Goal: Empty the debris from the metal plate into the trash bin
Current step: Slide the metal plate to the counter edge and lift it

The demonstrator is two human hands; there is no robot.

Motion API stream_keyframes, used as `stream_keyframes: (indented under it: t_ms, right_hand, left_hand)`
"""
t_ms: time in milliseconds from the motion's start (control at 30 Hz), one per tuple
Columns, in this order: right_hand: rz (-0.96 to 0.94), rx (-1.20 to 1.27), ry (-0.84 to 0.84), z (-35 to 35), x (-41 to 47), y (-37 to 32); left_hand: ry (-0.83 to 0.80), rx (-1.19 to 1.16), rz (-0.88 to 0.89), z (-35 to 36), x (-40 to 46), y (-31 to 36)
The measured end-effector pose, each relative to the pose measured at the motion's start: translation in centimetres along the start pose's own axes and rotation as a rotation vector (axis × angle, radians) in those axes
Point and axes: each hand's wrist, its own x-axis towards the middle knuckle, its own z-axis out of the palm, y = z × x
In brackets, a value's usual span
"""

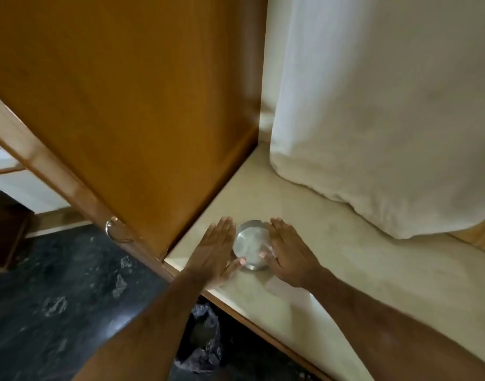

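Observation:
A small round metal plate [249, 244] with pale debris in it rests on the cream counter [345, 259] near its left corner. My left hand [215, 251] lies flat on the counter just left of the plate, thumb touching its near rim. On the plate's right side my right hand [289, 255] is also flat with fingers straight, its thumb at the near rim. Neither hand grips the plate. Below the counter's edge on the floor stands the trash bin [201, 342], lined with a dark bag and partly hidden by my left forearm.
A tall wooden cabinet door [120, 105] with a metal ring handle [116, 229] stands left of the counter. A white cloth or cushion [387, 119] fills the counter's back right. The dark stone floor [57, 298] spreads out at lower left.

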Motion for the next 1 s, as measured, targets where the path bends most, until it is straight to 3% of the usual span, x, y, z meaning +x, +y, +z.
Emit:
stream_keyframes:
  t_ms: [100, 367, 1000]
  right_hand:
    - [-0.038, 0.03, -0.014, -0.7, 0.7, 0.9]
    - [0.056, 0.087, -0.355, -3.0, 3.5, 2.4]
    - [-0.004, 0.183, -0.358, -3.2, 4.6, 2.1]
  left_hand:
    - [-0.001, -0.011, 0.016, 0.8, 0.5, 0.2]
    - [-0.034, -0.092, 0.016, 1.5, 1.8, -0.3]
    - [0.051, -0.362, -0.05, 2.5, 2.8, 0.2]
